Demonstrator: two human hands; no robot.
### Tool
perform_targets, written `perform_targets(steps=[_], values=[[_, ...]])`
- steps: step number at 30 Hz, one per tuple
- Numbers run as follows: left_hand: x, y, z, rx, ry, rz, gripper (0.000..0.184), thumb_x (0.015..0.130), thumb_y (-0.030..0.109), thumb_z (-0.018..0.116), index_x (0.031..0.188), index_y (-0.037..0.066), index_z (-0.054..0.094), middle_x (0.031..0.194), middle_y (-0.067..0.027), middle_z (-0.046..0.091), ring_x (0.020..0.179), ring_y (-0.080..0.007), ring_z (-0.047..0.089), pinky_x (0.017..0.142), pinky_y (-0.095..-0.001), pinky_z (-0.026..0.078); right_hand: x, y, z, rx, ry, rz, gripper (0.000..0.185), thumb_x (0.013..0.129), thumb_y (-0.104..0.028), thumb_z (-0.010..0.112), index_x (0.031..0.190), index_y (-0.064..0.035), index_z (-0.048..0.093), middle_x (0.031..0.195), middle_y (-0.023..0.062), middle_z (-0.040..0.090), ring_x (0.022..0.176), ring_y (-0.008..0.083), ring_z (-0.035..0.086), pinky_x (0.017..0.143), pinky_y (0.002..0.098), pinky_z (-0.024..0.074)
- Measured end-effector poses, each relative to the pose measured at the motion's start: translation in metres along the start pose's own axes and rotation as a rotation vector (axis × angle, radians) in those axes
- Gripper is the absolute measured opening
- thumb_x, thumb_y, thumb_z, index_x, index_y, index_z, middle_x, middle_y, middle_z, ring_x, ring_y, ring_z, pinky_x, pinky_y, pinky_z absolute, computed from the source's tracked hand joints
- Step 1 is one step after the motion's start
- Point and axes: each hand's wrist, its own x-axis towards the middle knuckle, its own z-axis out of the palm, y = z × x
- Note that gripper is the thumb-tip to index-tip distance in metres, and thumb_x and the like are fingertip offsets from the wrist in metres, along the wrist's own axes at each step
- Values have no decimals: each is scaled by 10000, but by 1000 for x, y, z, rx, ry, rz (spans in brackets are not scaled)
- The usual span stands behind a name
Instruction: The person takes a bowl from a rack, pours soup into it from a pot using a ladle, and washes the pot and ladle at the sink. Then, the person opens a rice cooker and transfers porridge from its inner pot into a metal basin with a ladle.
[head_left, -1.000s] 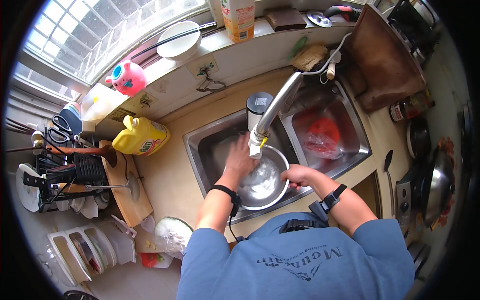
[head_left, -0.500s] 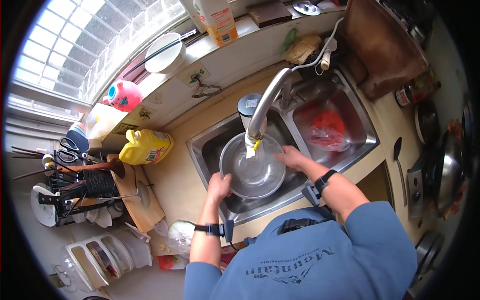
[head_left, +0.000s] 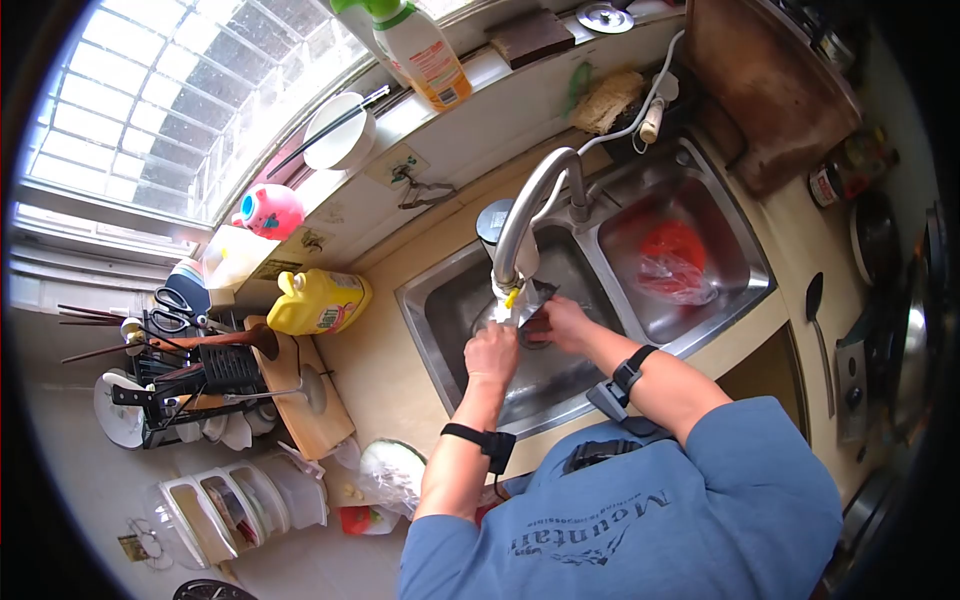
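Below the curved faucet, my left hand is closed by the spout, its fist over the left basin. Close on its right, my right hand has its fingers curled inward. A shiny grey metal bowl shows in part between and behind my hands, steeply tipped and mostly hidden by them and the spout. The basin lies beneath. A dark-lidded cylinder stands behind the faucet.
The right basin holds a red item in clear plastic. A yellow jug stands left of the sink, near a utensil rack and a wooden board. A black ladle lies to the right. The sill bears a white bowl and a spray bottle.
The bowl has gone from facing up to steeply tipped. My left hand has moved right and up, close to my right hand under the spout. The whole view has shifted slightly.
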Motion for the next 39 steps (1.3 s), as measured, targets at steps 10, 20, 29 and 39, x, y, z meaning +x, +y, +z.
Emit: perform_targets(steps=[10,20,29,39], values=[[24,18,8,-545,-126,-426,257,842,201,527,992,40,660,781,-181,676,769,-337,676,616,-438,534,-17,-22,-49,-145,85,-5,253,976,-230,454,1163,-72,520,1006,82,601,856,203,609,737,366,525],[-69,-39,36,-1465,-487,-1200,220,876,154,550,793,-41,609,596,-85,555,421,-167,505,349,-308,388,-36,-47,-25,-470,-45,-126,304,924,-156,450,1164,-24,583,1031,66,606,898,153,583,746,319,514],[-36,0,56,-1741,-345,-1168,203,900,158,536,887,-26,620,693,-81,612,494,-163,546,384,-293,391,18,-147,-118,-845,699,-671,379,886,-229,511,1156,25,587,1036,223,650,964,334,635,838,389,495],[-50,14,41,-1709,-587,-1033,245,895,196,560,913,-40,625,721,-91,632,493,-173,557,399,-296,418,17,-164,-112,-906,579,-506,430,905,-324,487,1082,40,632,1095,263,620,1085,382,576,940,424,439]])
